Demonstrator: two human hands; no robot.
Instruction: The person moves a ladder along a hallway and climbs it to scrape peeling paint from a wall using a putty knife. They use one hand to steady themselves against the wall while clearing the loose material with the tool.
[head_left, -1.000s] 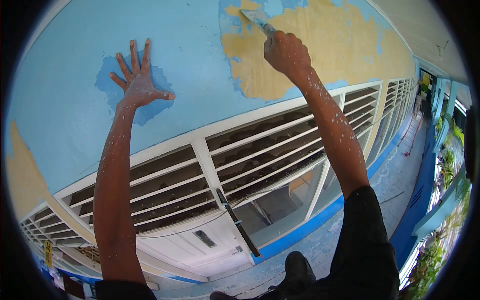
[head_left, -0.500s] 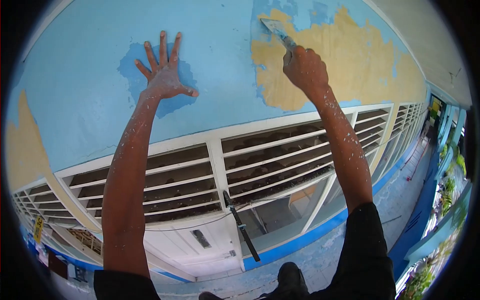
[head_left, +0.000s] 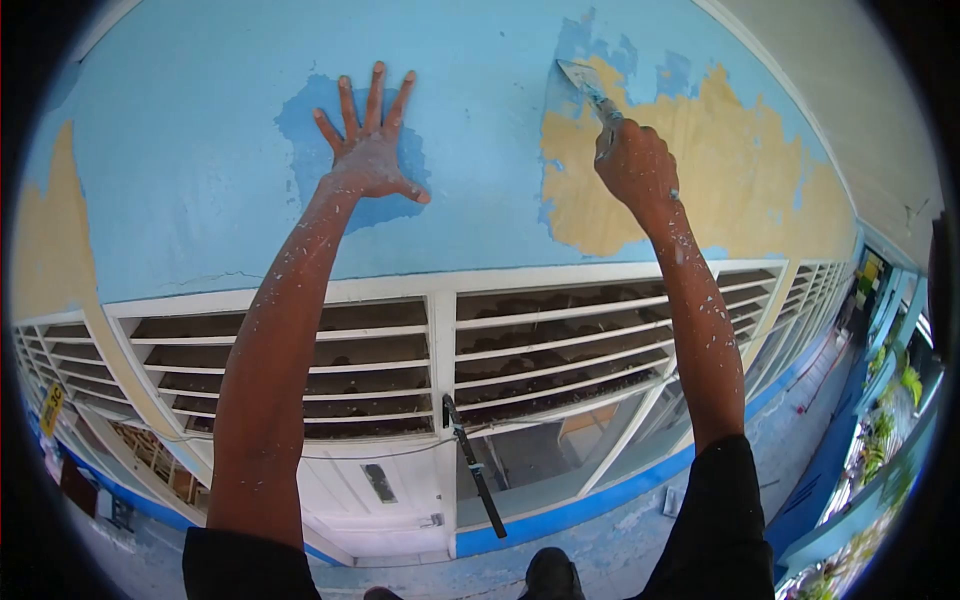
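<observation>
My right hand [head_left: 640, 172] is closed around the handle of a putty knife [head_left: 592, 90]. The flat blade lies against the wall [head_left: 480, 130], at the upper left edge of a yellowish area where the light blue paint is gone. My left hand [head_left: 372, 160] presses on the wall with fingers spread, over a darker blue patch [head_left: 300, 120]. Nothing is held in it. Paint flecks and dust dot both hands and forearms.
Below the painted wall run white louvred windows [head_left: 380, 332], with a white door [head_left: 400, 500] lower down. A black rod [head_left: 475, 468] hangs by the window frame. Far down lies a debris-strewn floor [head_left: 620, 525]. Plants [head_left: 880, 410] stand beyond a blue railing at right.
The view has shifted, so wall and hands sit farther right and lower in the picture. My left hand stays on the same patch; the putty knife remains near the same paint edge.
</observation>
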